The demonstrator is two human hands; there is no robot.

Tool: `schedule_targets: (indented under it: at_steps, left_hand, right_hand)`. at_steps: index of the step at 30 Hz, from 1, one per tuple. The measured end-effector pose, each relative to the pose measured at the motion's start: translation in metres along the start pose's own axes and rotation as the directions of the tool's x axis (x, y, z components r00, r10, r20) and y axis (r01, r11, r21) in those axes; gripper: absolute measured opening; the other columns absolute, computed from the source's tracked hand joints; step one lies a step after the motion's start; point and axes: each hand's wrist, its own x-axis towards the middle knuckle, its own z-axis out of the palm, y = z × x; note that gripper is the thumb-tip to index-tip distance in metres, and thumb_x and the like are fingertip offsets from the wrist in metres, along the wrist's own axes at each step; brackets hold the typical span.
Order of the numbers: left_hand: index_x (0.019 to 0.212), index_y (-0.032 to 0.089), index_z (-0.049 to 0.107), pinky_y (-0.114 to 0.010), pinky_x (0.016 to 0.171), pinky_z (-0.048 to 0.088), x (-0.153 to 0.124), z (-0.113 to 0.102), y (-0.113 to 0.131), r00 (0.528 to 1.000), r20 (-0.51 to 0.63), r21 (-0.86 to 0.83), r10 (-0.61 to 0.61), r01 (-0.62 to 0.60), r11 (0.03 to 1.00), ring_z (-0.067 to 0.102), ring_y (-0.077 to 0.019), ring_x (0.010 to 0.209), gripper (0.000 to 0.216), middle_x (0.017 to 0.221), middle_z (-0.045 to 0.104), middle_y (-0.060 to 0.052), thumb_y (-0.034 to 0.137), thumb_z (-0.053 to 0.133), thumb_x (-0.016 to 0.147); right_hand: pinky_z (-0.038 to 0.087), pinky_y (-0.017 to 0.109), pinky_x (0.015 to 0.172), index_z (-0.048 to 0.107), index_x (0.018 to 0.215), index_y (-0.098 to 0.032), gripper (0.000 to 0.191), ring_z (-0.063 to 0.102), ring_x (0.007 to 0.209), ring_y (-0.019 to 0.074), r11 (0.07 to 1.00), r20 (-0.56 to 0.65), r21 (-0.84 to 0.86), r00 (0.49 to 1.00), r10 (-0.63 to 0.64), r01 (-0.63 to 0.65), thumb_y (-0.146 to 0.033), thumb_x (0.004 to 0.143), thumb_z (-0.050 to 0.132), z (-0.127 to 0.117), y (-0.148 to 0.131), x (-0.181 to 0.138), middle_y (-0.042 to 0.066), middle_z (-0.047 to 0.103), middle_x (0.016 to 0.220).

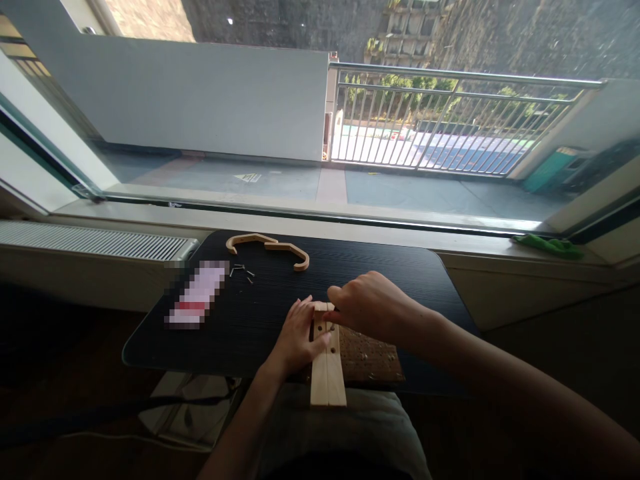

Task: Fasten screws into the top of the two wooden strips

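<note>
Two pale wooden strips (328,387) lie side by side, their near ends jutting past the table's front edge. Dark holes show in their upper part, and a small screw (333,328) sits near one. My left hand (299,339) grips the strips from the left, its thumb across their top and its fingers along the far left side. Over their far end, my right hand (369,300) is closed in a fist; whatever it holds is hidden by the fingers. Beneath and to the right of the strips is a worn brown board (373,358) dotted with small holes.
Two curved wooden hooks (251,238) lie at the back of the black table (390,263). Several loose screws (242,268) are nearby, beside a blurred pinkish packet (200,293). A radiator (95,240) stands left, and a green cloth (547,246) rests on the windowsill.
</note>
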Motion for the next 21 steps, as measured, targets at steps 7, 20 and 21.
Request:
schedule_targets:
  at_steps: [7, 20, 21]
  left_hand:
    - [0.126, 0.021, 0.055, -0.059, 0.121, 0.020, -0.0016, -0.0010, 0.0026, 1.000, 0.003, -0.030, 0.005, -0.005, 1.000, 0.041, -0.0344, 0.141, 0.047, 0.130, 0.063, -0.012, 0.027, 0.060, 0.079]
    - [0.121, 0.021, 0.059, -0.060, 0.121, 0.020, -0.0023, 0.0019, 0.0025, 0.999, -0.029, -0.061, -0.017, 0.015, 0.998, 0.042, -0.0358, 0.140, 0.045, 0.124, 0.066, -0.011, 0.027, 0.062, 0.077]
    - [0.120, 0.021, 0.060, -0.060, 0.121, 0.020, -0.0023, 0.0024, 0.0023, 0.999, -0.033, -0.058, -0.020, 0.018, 0.998, 0.042, -0.0363, 0.140, 0.044, 0.124, 0.066, -0.011, 0.027, 0.062, 0.077]
  right_hand:
    - [0.025, 0.027, 0.049, 0.067, 0.085, -0.014, 0.038, 0.073, 0.067, 0.0244, 1.000, 0.032, -0.013, 0.999, 0.003, -0.003, -0.046, 0.099, 0.053, -0.0032, -0.0022, 0.0030, 0.010, 0.072, 0.067]
    - [0.032, 0.026, 0.051, 0.073, 0.078, -0.015, 0.044, 0.073, 0.068, 0.0254, 0.999, 0.074, -0.040, 0.997, 0.027, -0.024, -0.048, 0.098, 0.053, -0.0082, -0.0064, 0.0060, 0.012, 0.074, 0.068]
    - [0.033, 0.026, 0.052, 0.073, 0.076, -0.015, 0.046, 0.073, 0.069, 0.0259, 0.998, 0.079, -0.042, 0.996, 0.047, -0.044, -0.049, 0.098, 0.052, -0.0077, -0.0066, 0.0064, 0.013, 0.074, 0.069]
